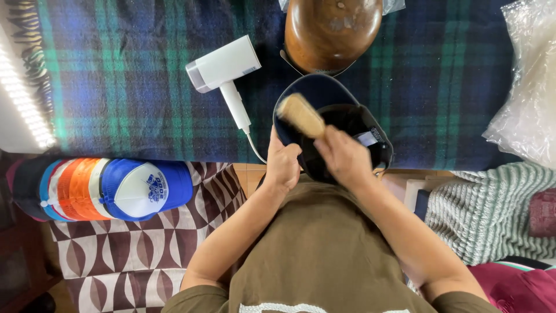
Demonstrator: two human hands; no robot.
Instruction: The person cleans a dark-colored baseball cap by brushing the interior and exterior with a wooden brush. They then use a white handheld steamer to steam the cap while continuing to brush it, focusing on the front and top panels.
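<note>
At the near edge of the plaid-blanketed surface (145,87), the left hand (282,165) clamps the dark navy cap (324,98) by its brim while the right hand (344,156), closed on a blurred pale wooden brush (300,115), is best kept to short, light strokes inside.

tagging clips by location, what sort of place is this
Probably a home workbench for cleaning caps: a plaid blanket covers the table, a stack of caps waits at the side, and a white hair dryer lies ready.

Count: one dark cap (347,124), one wooden brush (301,115), one white hair dryer (225,68), one brown wooden block (331,30), one stack of caps (98,188), roughly six, one plaid blanket (133,87).
</note>
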